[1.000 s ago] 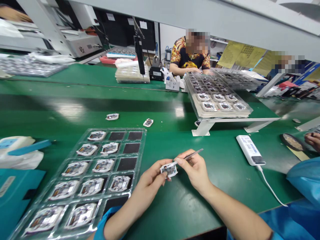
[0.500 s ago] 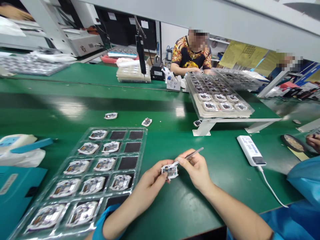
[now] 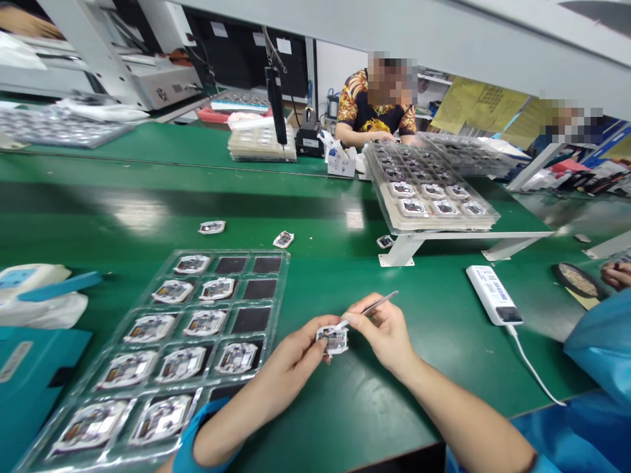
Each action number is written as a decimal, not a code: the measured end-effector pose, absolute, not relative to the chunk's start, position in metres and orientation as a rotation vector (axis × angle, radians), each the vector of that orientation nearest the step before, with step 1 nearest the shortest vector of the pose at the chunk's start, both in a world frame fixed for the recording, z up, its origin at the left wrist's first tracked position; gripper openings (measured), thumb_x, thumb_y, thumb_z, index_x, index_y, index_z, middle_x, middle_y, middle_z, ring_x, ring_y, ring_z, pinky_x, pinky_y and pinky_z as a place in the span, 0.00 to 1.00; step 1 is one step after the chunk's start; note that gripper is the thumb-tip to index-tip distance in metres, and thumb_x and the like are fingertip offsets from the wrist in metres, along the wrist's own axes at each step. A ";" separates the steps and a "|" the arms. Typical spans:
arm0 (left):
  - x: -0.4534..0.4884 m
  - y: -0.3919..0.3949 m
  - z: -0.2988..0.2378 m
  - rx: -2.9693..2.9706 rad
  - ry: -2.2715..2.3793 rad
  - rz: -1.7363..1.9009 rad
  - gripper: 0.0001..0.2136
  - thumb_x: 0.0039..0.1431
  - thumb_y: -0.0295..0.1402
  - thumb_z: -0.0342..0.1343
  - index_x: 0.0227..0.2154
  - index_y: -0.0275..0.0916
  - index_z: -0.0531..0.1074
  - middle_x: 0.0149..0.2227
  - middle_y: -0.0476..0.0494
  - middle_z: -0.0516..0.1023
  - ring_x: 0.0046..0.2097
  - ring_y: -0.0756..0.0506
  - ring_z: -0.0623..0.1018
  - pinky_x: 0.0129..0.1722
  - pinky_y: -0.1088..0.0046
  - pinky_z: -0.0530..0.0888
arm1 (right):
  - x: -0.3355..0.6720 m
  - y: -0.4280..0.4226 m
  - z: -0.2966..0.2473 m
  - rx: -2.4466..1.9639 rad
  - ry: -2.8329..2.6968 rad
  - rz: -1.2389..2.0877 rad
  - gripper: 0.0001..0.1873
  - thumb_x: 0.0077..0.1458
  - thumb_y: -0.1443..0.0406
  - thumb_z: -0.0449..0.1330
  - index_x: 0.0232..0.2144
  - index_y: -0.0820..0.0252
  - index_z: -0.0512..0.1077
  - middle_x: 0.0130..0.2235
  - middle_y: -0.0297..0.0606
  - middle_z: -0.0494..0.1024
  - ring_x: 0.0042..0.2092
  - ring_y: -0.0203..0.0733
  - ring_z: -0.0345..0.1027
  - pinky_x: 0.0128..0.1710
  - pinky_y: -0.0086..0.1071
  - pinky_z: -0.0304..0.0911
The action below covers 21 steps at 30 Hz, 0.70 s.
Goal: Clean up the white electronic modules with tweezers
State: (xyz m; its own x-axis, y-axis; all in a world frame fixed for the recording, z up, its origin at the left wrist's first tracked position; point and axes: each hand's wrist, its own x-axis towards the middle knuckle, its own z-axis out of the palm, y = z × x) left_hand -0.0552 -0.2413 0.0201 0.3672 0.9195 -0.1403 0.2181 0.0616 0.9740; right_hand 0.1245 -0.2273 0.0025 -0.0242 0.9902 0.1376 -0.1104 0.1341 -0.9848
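My left hand (image 3: 300, 351) is closed on a small white-framed circuit assembly (image 3: 336, 340), thumb at its left edge and fingers behind it. A pair of tweezers (image 3: 379, 303) is pinched in my right hand (image 3: 382, 332), its back end pointing up to the right. The light-coloured tip end (image 3: 341, 324) meets the upper edge of the assembly; the exact contact is too small to make out. To the left lies a clear plastic tray (image 3: 279, 289) with several similar assemblies in its pockets; some pockets show only dark pads.
Loose assemblies (image 3: 211, 227) lie beyond the tray. Stacked trays (image 3: 444, 226) sit on a raised green shelf with white legs (image 3: 401, 253). A white corded device (image 3: 493, 295) lies at right, near a co-worker's blue sleeve (image 3: 601, 348). Another person (image 3: 374, 108) sits opposite. A black electric screwdriver (image 3: 276, 102) hangs above.
Both hands stay on the assembly and tweezers, with only a slight shift to the left. The whole view has shifted slightly too. Nothing has been let go.
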 end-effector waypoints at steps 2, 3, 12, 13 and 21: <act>-0.055 -0.241 0.020 1.421 1.102 0.747 0.14 0.59 0.39 0.52 0.43 0.41 0.76 0.25 0.49 0.75 0.28 0.45 0.71 0.29 0.72 0.67 | 0.124 -0.227 0.003 -1.013 -1.208 1.175 0.05 0.50 0.64 0.68 0.27 0.57 0.75 0.27 0.33 0.81 0.30 0.39 0.74 0.33 0.33 0.68; -0.055 -0.240 0.020 1.410 1.097 0.749 0.14 0.59 0.39 0.52 0.43 0.40 0.76 0.25 0.50 0.74 0.27 0.46 0.70 0.29 0.72 0.67 | 0.124 -0.227 0.002 -1.013 -1.206 1.173 0.06 0.50 0.64 0.69 0.27 0.57 0.75 0.27 0.33 0.81 0.30 0.40 0.74 0.33 0.33 0.68; -0.053 -0.237 0.012 1.197 1.084 0.764 0.15 0.60 0.44 0.54 0.42 0.38 0.75 0.26 0.50 0.73 0.27 0.48 0.69 0.27 0.73 0.65 | 0.123 -0.227 0.001 -1.014 -1.129 1.203 0.08 0.49 0.61 0.70 0.28 0.56 0.76 0.29 0.34 0.81 0.32 0.40 0.75 0.35 0.33 0.68; -0.052 -0.236 0.013 1.178 1.086 0.772 0.15 0.60 0.44 0.55 0.41 0.38 0.75 0.27 0.50 0.73 0.27 0.49 0.69 0.27 0.73 0.65 | 0.125 -0.227 0.001 -1.016 -1.115 1.180 0.08 0.49 0.60 0.70 0.28 0.56 0.76 0.29 0.34 0.81 0.32 0.40 0.74 0.35 0.33 0.68; -0.055 -0.249 0.018 1.192 1.052 0.836 0.11 0.54 0.39 0.60 0.36 0.39 0.75 0.29 0.49 0.77 0.30 0.48 0.73 0.30 0.72 0.70 | 0.139 -0.218 -0.001 -0.986 -0.979 1.075 0.11 0.50 0.57 0.71 0.30 0.56 0.76 0.30 0.32 0.81 0.33 0.37 0.73 0.36 0.30 0.65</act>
State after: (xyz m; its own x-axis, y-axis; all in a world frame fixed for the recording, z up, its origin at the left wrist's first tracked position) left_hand -0.0547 -0.2494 0.0176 0.3148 0.9294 -0.1928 0.0219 0.1960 0.9804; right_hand 0.1389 -0.2182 -0.0007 0.1887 0.9719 0.1407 -0.2305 0.1832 -0.9557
